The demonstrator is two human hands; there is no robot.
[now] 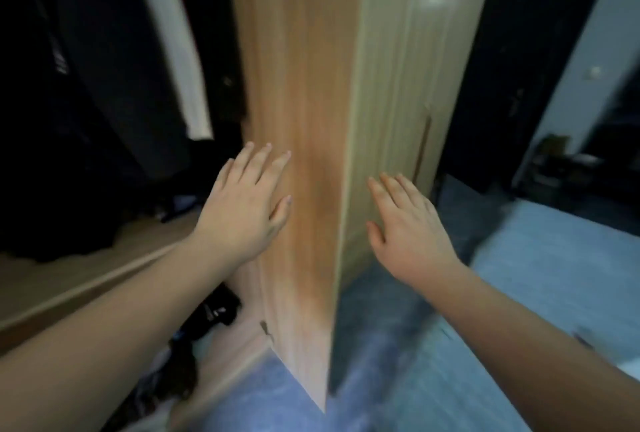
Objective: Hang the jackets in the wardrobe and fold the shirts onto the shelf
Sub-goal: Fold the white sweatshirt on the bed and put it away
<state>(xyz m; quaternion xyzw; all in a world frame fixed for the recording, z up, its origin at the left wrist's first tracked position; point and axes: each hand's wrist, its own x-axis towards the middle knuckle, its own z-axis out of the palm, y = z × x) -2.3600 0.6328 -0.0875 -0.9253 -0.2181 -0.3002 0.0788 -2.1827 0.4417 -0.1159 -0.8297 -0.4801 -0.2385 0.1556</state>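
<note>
Left hand [247, 203]: fingers straight, flat against the wardrobe door [298, 154].
Right hand [407, 220]: fingers straight, holding nothing, beside the door's outer face.

Both bare forearms reach forward from the lower corners, sleeveless as far as shown; the left hand [244, 203] is flat, palm away, fingers straight and slightly spread, thumb out to the right; the right hand [407, 223] is likewise flat (its fingers closer together), back toward the camera, thumb out to the left; neither hand holds anything; both wrists are nearly straight.
</note>
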